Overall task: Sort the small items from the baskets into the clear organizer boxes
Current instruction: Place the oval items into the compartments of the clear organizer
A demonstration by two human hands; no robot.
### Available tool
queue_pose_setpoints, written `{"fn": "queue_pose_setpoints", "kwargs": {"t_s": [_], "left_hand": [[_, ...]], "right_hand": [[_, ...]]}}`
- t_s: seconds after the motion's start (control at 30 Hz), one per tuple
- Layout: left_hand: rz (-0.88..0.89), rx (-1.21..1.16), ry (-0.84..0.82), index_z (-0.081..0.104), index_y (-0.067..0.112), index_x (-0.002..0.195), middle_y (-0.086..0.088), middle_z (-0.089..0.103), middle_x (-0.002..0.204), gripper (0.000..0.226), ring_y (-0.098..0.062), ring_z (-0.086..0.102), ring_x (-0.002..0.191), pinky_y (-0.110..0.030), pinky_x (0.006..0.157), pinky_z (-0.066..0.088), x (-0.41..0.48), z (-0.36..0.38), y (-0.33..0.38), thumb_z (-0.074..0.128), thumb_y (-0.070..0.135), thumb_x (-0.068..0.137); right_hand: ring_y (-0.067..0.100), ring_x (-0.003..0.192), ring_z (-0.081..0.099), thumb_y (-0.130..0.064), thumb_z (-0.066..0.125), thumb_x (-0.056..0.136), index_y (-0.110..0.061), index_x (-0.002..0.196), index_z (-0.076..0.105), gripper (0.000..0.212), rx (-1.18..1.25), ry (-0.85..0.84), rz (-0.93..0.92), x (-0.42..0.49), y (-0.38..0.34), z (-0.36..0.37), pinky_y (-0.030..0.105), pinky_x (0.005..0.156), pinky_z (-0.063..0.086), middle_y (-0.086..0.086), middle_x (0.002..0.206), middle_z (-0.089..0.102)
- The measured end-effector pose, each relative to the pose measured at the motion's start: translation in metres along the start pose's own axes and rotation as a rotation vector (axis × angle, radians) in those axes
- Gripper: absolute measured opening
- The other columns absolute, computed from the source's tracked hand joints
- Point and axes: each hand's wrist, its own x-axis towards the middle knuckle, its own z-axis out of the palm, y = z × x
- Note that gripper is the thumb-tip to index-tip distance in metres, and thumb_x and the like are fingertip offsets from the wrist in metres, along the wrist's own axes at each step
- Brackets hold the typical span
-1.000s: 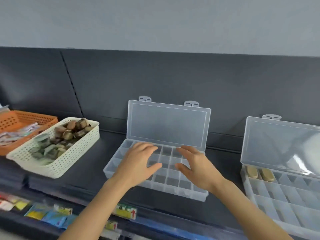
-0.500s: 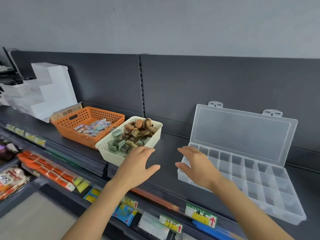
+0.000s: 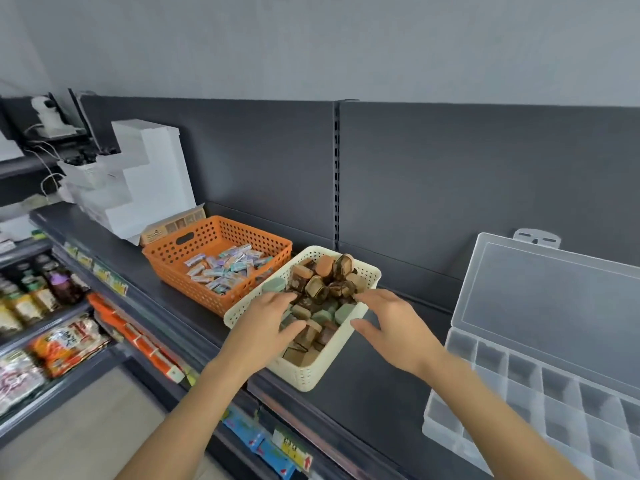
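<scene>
Shelf, mid-frame: left hand and right hand, fingers spread empty, over the cream basket; hasty grabbing could spill heaped blocks.

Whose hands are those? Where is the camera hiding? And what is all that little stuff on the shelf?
There is no machine here, just a person's two bare hands. The picture comes from a camera worn on the person's head, so you look forward and down, as they do.

The left hand and the right hand reach out with loose, open fingers over a cream basket full of small brown and green blocks. Neither hand holds anything.

To its left stands an orange basket with little wrapped packets inside. On the right lies a clear organizer box with its lid up. The compartments you can see look empty. Everything sits on a dark shelf.
</scene>
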Motion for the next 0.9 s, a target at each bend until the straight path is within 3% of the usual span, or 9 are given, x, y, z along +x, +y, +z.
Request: {"fn": "queue_pose_setpoints", "kwargs": {"t_s": [0.17,0.4,0.63,0.77,0.9], "left_hand": [[-0.023,0.092,0.016,0.037,0.015,0.143,-0.003,0.043,0.141,0.058,-0.018,0.035,0.132,-0.029,0.107,0.031,0.028,0.001,-0.026,0.058,0.032,0.091],[0.128,0.196,-0.095,0.024,0.019,0.149,0.003,0.029,0.152,0.072,-0.017,0.019,0.142,-0.03,0.116,0.015,0.07,-0.003,-0.056,0.059,0.004,0.087],[0.323,0.275,-0.186,0.042,0.027,0.139,0.012,0.042,0.144,0.058,-0.011,0.028,0.136,-0.029,0.114,0.018,0.103,-0.009,-0.079,0.065,0.019,0.086],[0.333,0.147,-0.225,0.047,0.03,0.128,0.013,0.05,0.132,0.053,-0.01,0.036,0.127,-0.034,0.106,0.03,0.108,-0.007,-0.084,0.071,0.028,0.081],[0.331,0.017,-0.189,0.046,0.029,0.12,0.011,0.051,0.12,0.047,-0.011,0.045,0.11,-0.032,0.097,0.039,0.109,-0.009,-0.088,0.072,0.028,0.08]], "right_hand": [[0.013,0.11,0.054,-0.032,0.053,0.094,-0.018,0.133,0.051,0.042,0.012,0.003,-0.033,0.035,-0.001,0.015,0.022,0.09,0.045,-0.002,0.132,0.052],[0.017,0.124,0.046,-0.028,0.055,0.094,-0.013,0.136,0.049,0.045,0.003,0.006,-0.002,0.074,-0.009,0.037,0.029,0.097,0.044,0.001,0.133,0.052],[0.02,0.117,0.05,-0.019,0.057,0.093,-0.009,0.128,0.053,0.037,-0.037,0.019,0.068,0.102,-0.021,0.048,0.023,0.093,0.042,0.005,0.127,0.054],[0.021,0.098,0.057,-0.021,0.061,0.089,-0.009,0.112,0.061,0.026,-0.07,0.013,0.105,0.11,-0.024,0.064,0.035,0.085,0.051,0.006,0.111,0.059],[0.022,0.091,0.059,-0.031,0.061,0.09,-0.01,0.111,0.059,0.03,-0.16,0.021,0.182,0.118,-0.032,0.077,0.032,0.076,0.052,0.005,0.107,0.059]]}}
